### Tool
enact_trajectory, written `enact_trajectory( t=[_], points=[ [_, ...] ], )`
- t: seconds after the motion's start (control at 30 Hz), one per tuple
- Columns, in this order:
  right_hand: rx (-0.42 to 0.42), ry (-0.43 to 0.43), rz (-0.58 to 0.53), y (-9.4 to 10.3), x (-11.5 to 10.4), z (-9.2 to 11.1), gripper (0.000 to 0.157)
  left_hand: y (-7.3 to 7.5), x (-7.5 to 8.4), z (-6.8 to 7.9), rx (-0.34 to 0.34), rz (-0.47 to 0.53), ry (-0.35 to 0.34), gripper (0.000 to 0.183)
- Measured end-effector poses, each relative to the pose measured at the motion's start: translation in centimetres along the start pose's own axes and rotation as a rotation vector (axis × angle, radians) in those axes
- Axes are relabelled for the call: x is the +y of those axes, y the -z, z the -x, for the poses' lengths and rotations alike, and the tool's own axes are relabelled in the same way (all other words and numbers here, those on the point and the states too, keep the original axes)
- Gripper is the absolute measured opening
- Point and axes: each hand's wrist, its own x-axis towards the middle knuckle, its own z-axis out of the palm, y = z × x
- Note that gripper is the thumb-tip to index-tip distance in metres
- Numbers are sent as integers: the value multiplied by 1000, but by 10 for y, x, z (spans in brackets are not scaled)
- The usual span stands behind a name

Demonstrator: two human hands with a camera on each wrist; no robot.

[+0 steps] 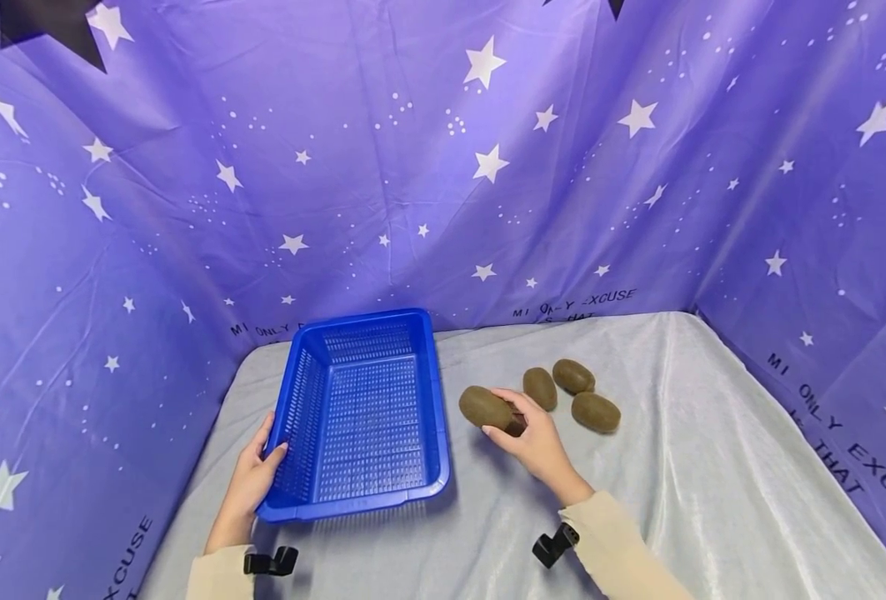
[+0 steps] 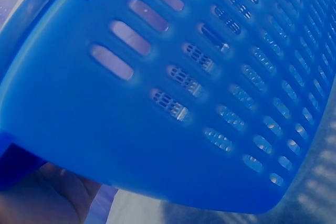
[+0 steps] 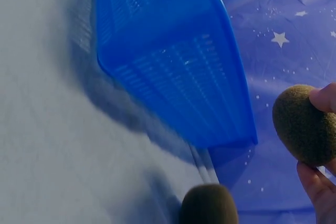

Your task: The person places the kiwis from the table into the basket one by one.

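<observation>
A blue plastic basket (image 1: 373, 417) with slotted walls stands at the left part of the table, and nothing lies in it. My left hand (image 1: 251, 475) grips its left rim, thumb over the edge; in the left wrist view the wall (image 2: 131, 135) fills most of the picture and only part of the hand (image 2: 52, 195) shows. Right of the basket, my right hand (image 1: 531, 437) holds a brown fuzzy kiwi (image 1: 485, 407) between thumb and fingers. The right wrist view also has this kiwi (image 3: 303, 124), above the table beside the basket (image 3: 178, 77).
Behind my right hand lie three more kiwis: one nearer (image 1: 539, 389), one farther back (image 1: 573, 377) and one to the right (image 1: 596, 413). A pale grey cloth (image 1: 683, 500) covers the table. Purple star-printed curtains (image 1: 382, 167) enclose the back and sides.
</observation>
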Motion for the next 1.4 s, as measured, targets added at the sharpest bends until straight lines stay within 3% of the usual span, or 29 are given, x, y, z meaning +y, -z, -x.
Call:
enact_trajectory(
  t=[0.23, 0.6, 0.97, 1.17, 1.4],
  points=[
    [-17, 36, -8, -15, -10, -8, 52, 0, 0, 0, 17, 5, -19, 61],
    [-78, 16, -53, -36, -21, -15, 52, 1, -4, 0, 24, 22, -4, 63],
    [-144, -19, -97, -48, -25, -15, 51, 0, -2, 0, 17, 33, 16, 63],
    [-163, 0, -125, -54, -26, -15, 51, -2, -2, 1, 23, 38, -10, 63],
    [-190, 31, -114, -60, -29, -17, 50, 0, -1, 1, 18, 35, 21, 63]
  ],
)
